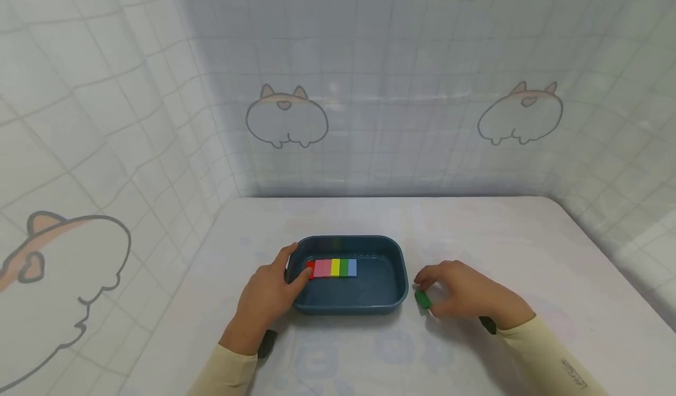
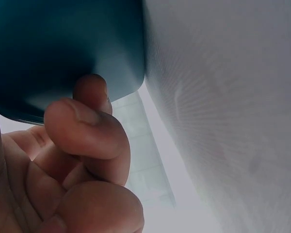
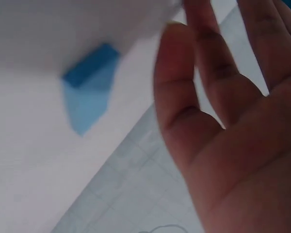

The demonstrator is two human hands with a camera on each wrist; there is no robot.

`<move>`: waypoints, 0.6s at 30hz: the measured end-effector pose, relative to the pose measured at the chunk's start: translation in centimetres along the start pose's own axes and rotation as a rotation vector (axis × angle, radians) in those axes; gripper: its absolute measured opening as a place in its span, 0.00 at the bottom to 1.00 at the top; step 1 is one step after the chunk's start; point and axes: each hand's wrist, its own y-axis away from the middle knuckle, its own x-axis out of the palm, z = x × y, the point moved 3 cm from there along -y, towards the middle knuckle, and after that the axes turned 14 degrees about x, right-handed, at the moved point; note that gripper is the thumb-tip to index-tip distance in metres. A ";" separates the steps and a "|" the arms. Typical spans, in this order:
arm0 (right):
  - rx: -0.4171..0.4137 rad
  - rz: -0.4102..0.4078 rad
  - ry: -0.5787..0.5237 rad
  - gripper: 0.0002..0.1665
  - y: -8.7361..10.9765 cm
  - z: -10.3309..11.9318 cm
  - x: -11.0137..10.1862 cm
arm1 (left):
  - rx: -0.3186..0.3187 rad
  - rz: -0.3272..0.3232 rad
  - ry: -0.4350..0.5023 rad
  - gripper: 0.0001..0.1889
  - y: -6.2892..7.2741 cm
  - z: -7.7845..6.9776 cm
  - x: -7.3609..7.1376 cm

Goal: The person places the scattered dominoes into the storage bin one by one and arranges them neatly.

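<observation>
A dark blue tray point(image 1: 351, 310) sits on the table with a row of coloured blocks point(image 1: 335, 268) inside. My left hand point(image 1: 269, 293) holds its left wall: the thumb reaches over the rim to the red block point(image 1: 310, 268) at the row's end. In the left wrist view curled fingers point(image 2: 87, 128) lie against the tray's outer side. Right of the tray, my right hand point(image 1: 459, 290) is low over the table, its thumb and fingers spread around a green block point(image 1: 423, 300). In the right wrist view a light blue block point(image 3: 91, 92) lies beside the extended fingers point(image 3: 174, 73).
The table point(image 1: 359, 361) has a pale printed cover. Behind it stands a backdrop curtain point(image 1: 396, 167) with a grid and cartoon animals, which also runs along the left and right sides.
</observation>
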 end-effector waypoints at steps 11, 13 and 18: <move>0.118 0.150 -0.043 0.26 -2.1 0.4 -1.4 | 0.001 -0.005 0.007 0.41 0.2 0.0 0.2; 0.136 0.174 -0.038 0.27 -2.6 0.3 -1.6 | 0.002 -0.002 0.008 0.41 0.3 0.0 0.2; 0.203 0.235 -0.054 0.26 -3.9 0.2 -2.7 | -0.001 -0.004 0.003 0.41 0.3 -0.2 -0.2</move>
